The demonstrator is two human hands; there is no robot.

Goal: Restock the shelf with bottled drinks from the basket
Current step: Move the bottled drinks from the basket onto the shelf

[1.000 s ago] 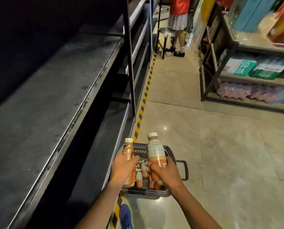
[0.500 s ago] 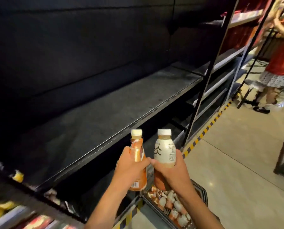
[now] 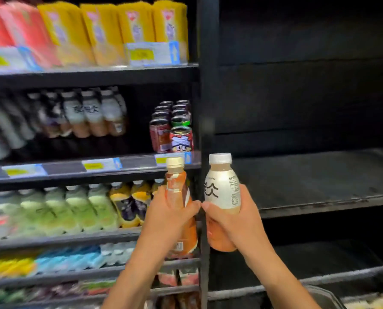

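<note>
the left hand (image 3: 163,217) grips an orange bottle (image 3: 177,192) around its middle, fingers and thumb curled round the body. its cream cap is up and the bottle tilts a little, cap toward the left. the right hand (image 3: 233,221) clasps a white-labelled bottle (image 3: 223,190) the same way. this one is upright, with a white cap, black characters on the label and peach-coloured drink showing below the fingers.

both bottles are held side by side in the air, close but apart, and the two thumbs nearly meet between them. they sit in front of a black upright post (image 3: 205,108) that divides the shelving. right of the post lies a dark shelf board (image 3: 319,181) (its surface looks dusty grey), its front edge about level with the hands.

left of the post the shelves are stocked and blurred. yellow packs (image 3: 137,30) stand on top. below them come a row of pale bottles (image 3: 92,114) and a cluster of drink cans (image 3: 175,130) just beside the post. lower still are green bottles (image 3: 81,208) and a few yellow-and-purple bottles (image 3: 128,204). price tags (image 3: 100,165) run along the shelf edges.

at the bottom right, what looks like the grey rim of the basket (image 3: 326,297) shows beside the right forearm.
</note>
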